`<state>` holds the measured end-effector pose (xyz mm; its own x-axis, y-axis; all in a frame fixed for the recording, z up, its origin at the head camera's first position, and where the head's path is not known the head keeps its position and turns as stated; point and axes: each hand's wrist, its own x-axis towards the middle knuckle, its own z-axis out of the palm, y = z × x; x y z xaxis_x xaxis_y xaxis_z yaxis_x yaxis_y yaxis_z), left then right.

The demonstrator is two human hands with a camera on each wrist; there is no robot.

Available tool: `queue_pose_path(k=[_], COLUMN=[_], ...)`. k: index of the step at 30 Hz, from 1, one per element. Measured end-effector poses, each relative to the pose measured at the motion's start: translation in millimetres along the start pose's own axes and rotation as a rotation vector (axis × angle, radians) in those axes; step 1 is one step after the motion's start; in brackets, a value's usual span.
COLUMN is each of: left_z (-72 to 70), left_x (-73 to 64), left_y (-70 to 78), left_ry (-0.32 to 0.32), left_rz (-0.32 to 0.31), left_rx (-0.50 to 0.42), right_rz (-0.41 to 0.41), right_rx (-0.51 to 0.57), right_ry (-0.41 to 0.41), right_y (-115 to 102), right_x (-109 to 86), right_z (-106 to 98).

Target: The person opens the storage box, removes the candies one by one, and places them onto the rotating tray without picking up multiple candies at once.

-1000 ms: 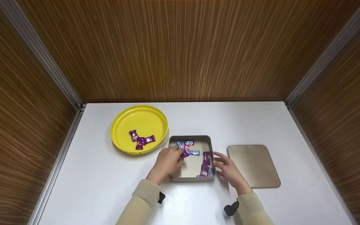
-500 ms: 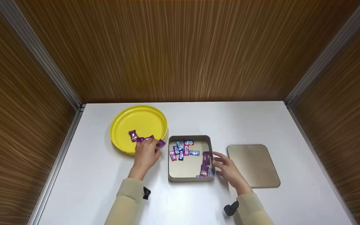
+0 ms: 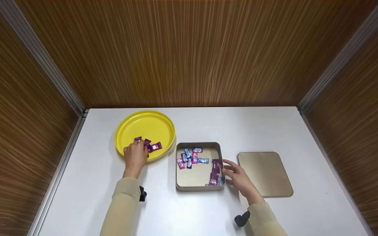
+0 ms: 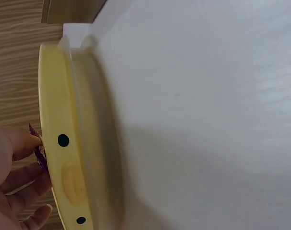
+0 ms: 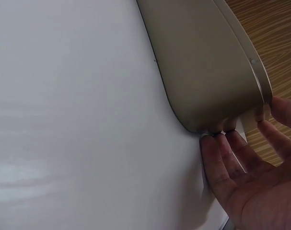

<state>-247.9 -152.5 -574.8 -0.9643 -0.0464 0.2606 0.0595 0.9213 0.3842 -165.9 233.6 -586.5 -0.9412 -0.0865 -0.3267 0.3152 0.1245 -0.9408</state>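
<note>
My left hand (image 3: 136,155) reaches over the front part of the yellow plate (image 3: 154,126), among purple wrapped candies (image 3: 156,146). In the left wrist view its thumb and fingers pinch a purple candy (image 4: 40,154) just behind the plate's side; the hand hides part of the pile. An open rectangular tin (image 3: 200,188) stands right of the plate. Inside it, small blue and pink wrapped candies (image 3: 189,163) lie at the left, with purple candies (image 3: 215,166) along the right wall. My right hand (image 3: 238,178) rests straight fingertips (image 5: 211,143) against the tin's right wall.
The tin's flat metal lid (image 3: 264,173) lies on the white table (image 3: 202,216), right of my right hand. Wood-grain panels (image 3: 189,55) with metal corner strips enclose the back and both sides.
My left hand has left the tin with a purple candy and moved left onto the yellow plate, reaching the pile there. My right hand has stayed at the tin's wall.
</note>
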Motion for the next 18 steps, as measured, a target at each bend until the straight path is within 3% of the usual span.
queue_pose_path(k=[11,18], left_z=[-0.1,-2.1], left_x=[14.7,16.0], left_y=[-19.7,-24.7], left_ry=[0.011,-0.053], left_rz=[-0.053,-0.071], left_rx=[0.085,0.135], right_rz=[-0.018,-0.024], right_rx=[0.014,-0.002], right_ry=[0.016,0.018], right_y=[22.1,21.5], right_x=[14.0,12.3], right_z=[-2.4,-2.8])
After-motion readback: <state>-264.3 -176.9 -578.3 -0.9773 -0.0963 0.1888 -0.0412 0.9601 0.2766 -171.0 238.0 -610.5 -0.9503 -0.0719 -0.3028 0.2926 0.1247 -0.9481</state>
